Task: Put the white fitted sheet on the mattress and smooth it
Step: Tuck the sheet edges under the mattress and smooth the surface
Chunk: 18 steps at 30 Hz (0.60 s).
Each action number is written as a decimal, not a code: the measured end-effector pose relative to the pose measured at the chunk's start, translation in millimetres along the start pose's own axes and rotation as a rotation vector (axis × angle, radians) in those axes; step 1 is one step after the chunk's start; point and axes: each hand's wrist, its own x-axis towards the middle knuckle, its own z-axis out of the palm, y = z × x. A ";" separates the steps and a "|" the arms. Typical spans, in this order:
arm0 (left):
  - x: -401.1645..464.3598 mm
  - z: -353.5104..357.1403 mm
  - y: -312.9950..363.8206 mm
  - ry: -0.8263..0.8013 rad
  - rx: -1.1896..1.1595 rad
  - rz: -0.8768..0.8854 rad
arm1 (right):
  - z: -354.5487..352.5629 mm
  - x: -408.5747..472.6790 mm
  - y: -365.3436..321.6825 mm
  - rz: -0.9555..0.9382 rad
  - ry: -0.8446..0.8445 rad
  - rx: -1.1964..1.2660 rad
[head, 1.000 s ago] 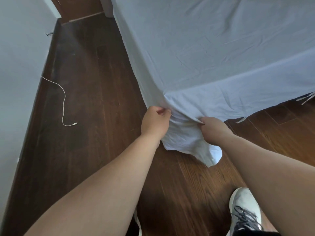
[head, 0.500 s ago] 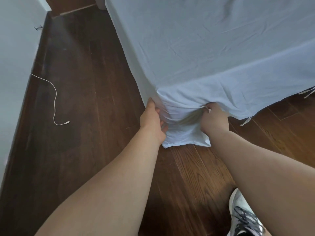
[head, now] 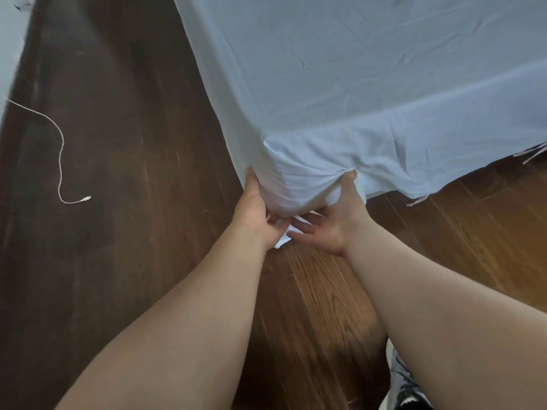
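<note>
The white fitted sheet covers the top of the mattress and hangs over its near corner. My left hand grips the sheet at the left side of that corner, thumb up along the side and fingers curled under the hem. My right hand holds the sheet at the corner's right side; its thumb is hooked into a pucker of fabric and its fingers reach left beneath the corner. A small bit of hem sticks out below between the two hands. The mattress itself is hidden under the sheet.
Dark wooden floor surrounds the bed. A white charging cable lies on the floor at the left, beside a pale wall. My shoe shows at the bottom right. Loose sheet ties hang at the right edge.
Both hands have moved closer together and lower under the corner. The loose hanging fabric has been drawn in, and only a small bit of hem still shows.
</note>
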 end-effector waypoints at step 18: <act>-11.6 35.4 27.3 -0.042 -0.078 -0.028 | 33.4 -21.6 -6.4 -0.105 -0.069 0.633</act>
